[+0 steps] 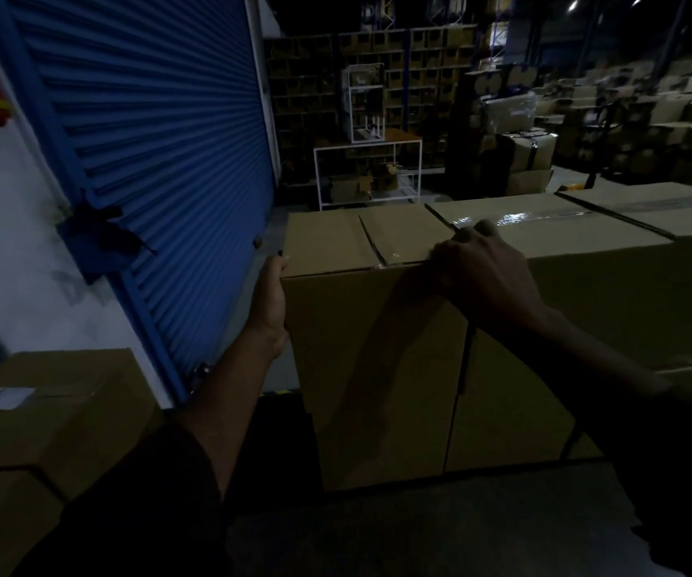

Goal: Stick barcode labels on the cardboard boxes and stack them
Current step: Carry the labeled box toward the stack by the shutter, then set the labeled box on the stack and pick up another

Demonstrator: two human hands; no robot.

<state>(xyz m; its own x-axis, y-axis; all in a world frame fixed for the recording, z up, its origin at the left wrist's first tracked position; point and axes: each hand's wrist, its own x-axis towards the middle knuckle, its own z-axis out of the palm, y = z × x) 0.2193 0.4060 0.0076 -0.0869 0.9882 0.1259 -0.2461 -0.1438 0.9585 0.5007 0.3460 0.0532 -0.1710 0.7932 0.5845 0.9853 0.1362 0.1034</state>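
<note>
A tall brown cardboard box (361, 347) with a taped top stands at the left end of a row of like boxes. My left hand (270, 297) lies flat against its left side near the top edge, fingers reaching to the upper corner. My right hand (486, 268) is curled over the box's top right edge, fingers hooked into the gap beside the neighbouring box (585, 285). At the lower left, another cardboard box (65, 414) carries a white barcode label (5, 397) on its top.
A blue roller shutter (161, 160) and white wall stand close on the left. A white metal frame rack (367, 172) sits behind the boxes. Dim warehouse shelving and many cartons fill the background. Dark floor lies in front of the boxes.
</note>
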